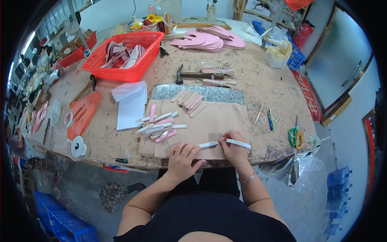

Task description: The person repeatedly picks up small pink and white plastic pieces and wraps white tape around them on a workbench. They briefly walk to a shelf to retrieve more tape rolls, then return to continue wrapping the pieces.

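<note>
My left hand [183,159] rests at the near edge of a brown sheet, fingertips curled at the left end of a narrow white strip [208,144], thumb apart from them. The strip's right end meets my right hand [234,150], whose fingers are closed in a pinch. A second white strip [240,143] lies across the fingers of that hand, pointing right. Left of them are a loose heap of white and pink strips [163,127] and a fan of pale pink strips [189,101]. The brown sheet [225,119] partly covers a speckled stone slab [197,92].
A hammer [199,75] lies behind the slab. A red basket [137,64] and white paper [131,111] are to the left, with a white spool [78,147] nearer. Pink cut pieces [205,40] are stacked at the back. Scissors [297,135] and a pen [259,115] lie right.
</note>
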The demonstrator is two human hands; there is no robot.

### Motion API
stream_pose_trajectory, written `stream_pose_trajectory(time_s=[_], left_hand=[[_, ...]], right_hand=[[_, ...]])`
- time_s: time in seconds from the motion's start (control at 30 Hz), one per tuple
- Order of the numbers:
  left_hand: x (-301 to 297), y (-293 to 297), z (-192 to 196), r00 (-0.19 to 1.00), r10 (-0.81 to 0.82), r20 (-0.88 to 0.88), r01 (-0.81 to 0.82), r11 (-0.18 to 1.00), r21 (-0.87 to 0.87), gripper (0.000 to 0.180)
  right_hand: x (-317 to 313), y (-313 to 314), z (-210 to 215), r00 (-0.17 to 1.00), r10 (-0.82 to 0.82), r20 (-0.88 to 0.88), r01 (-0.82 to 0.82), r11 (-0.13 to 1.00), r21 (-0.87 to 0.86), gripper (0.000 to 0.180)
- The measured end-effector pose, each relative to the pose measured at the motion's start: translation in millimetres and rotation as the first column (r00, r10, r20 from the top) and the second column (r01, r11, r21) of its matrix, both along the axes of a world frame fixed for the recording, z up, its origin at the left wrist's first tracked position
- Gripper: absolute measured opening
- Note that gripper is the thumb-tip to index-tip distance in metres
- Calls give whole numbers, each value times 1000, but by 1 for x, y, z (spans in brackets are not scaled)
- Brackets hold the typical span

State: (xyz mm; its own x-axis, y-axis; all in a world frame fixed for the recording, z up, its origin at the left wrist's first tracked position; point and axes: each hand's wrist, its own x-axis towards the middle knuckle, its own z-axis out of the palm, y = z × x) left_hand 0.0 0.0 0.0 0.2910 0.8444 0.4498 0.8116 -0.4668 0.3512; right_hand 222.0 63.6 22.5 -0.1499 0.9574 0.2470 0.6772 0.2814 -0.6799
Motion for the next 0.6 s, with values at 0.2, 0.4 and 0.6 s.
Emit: stream_pose_trajectory(time_s=[0.2, 0.4, 0.6], left_hand=[[19, 33, 25, 904, -9, 428, 34, 998, -51, 32], [30, 42, 12, 930, -3, 367, 74, 981, -180, 17], [34, 30, 24, 847, -84, 525, 125, 991, -42, 9]], right_hand=[[-10, -12, 14, 915, 218, -341, -108, 943, 314, 21], [-14, -15, 15, 918, 172, -358, -60, 951, 303, 20], [-13, -51, 34, 939, 311, 144, -321, 649, 690, 24]])
